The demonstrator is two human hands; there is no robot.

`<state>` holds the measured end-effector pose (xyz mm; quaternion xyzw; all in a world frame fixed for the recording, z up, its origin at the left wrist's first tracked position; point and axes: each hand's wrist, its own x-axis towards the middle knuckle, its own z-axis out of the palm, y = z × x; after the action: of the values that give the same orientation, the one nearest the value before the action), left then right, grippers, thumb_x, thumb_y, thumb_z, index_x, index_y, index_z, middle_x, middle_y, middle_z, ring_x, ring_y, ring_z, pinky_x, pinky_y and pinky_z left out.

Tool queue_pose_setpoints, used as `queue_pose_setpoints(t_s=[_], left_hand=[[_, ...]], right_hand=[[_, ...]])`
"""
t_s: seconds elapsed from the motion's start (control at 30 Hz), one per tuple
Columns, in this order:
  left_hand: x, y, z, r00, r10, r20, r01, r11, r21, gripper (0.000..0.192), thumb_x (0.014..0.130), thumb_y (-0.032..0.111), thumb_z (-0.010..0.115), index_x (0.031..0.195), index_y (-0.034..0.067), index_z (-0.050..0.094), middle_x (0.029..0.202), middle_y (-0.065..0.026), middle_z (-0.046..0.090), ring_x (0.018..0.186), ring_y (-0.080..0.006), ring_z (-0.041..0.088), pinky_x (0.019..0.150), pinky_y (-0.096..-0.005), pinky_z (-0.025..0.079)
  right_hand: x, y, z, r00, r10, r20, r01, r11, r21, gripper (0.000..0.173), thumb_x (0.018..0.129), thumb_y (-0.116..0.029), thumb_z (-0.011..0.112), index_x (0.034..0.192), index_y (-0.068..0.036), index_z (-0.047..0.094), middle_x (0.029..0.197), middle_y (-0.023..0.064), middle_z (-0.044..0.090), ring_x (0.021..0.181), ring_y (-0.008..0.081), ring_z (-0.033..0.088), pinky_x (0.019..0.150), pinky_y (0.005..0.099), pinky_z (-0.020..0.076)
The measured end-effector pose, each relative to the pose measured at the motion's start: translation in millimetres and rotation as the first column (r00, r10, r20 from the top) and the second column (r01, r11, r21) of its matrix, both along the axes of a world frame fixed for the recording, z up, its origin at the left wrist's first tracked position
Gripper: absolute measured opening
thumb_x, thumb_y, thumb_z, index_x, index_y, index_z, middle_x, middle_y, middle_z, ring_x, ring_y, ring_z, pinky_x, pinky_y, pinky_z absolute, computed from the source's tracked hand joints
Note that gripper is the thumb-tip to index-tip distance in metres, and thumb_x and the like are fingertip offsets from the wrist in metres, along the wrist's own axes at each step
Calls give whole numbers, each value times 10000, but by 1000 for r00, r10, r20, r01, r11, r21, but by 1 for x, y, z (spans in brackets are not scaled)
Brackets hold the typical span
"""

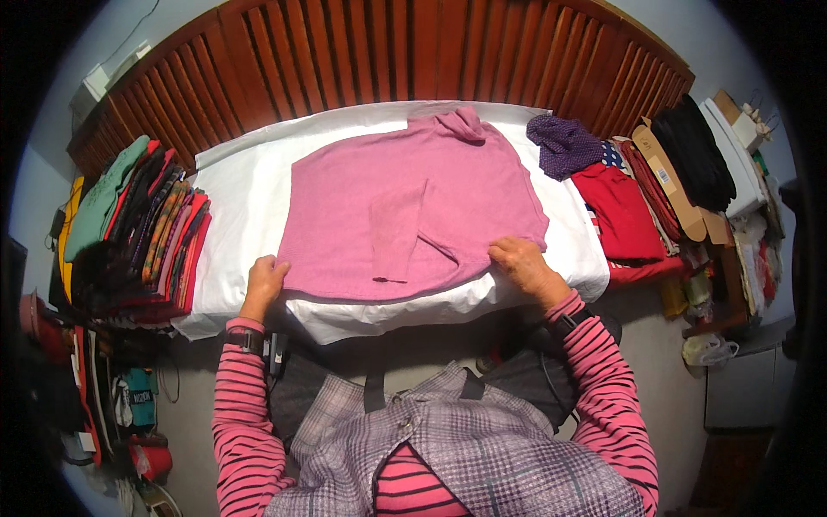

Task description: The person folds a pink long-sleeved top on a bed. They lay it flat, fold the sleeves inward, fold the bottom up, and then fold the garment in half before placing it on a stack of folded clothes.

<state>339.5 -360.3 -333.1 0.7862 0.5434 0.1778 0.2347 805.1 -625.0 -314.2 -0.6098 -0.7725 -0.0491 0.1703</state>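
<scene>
A pink knit turtleneck sweater (pixel 342 174) lies flat on a white sheet (pixel 239 194), its neck (pixel 466 126) towards the upper right. One sleeve (pixel 395 232) is folded across its body, with the cuff near the front edge. My left hand (pixel 263 281) pinches the sweater's lower left corner at the hem. Over at the sweater's near right edge, my right hand (pixel 520 265) grips the fabric between thumb and fingers.
Stacked folded clothes (pixel 165 232) stand at the left. At the right lie a purple dotted cloth (pixel 563 143), a red garment (pixel 617 210), an open cardboard box (pixel 665 178) and black folded cloth (pixel 694 152). A slatted wooden headboard (pixel 387 52) borders the far side.
</scene>
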Motion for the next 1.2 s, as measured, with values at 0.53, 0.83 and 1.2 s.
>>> queue_pose_setpoints(t_s=[0.53,0.83,1.2], left_hand=[[-2,-15,7,967,7,-256,-7,1000,2,386,827,385,720,867,10,639,888,-235,674,871,-421,650,746,-495,503],[10,-15,24,919,204,-337,-202,979,41,368,842,388,709,880,32,624,920,-177,707,876,-392,678,756,-500,522],[104,-39,12,961,-219,168,233,970,-66,404,855,368,728,920,-10,601,706,-160,644,610,-277,629,592,-429,524]], right_hand=[[-2,-9,19,997,-68,39,73,987,-140,163,745,-103,648,855,-59,537,828,127,527,780,353,573,654,452,464],[-8,-2,23,989,-149,-14,144,972,-186,252,874,-279,661,832,-48,571,794,130,580,790,348,604,650,462,479],[-15,30,4,956,-288,-49,284,956,-80,167,839,-179,679,911,-66,579,899,128,582,895,349,595,716,458,492]])
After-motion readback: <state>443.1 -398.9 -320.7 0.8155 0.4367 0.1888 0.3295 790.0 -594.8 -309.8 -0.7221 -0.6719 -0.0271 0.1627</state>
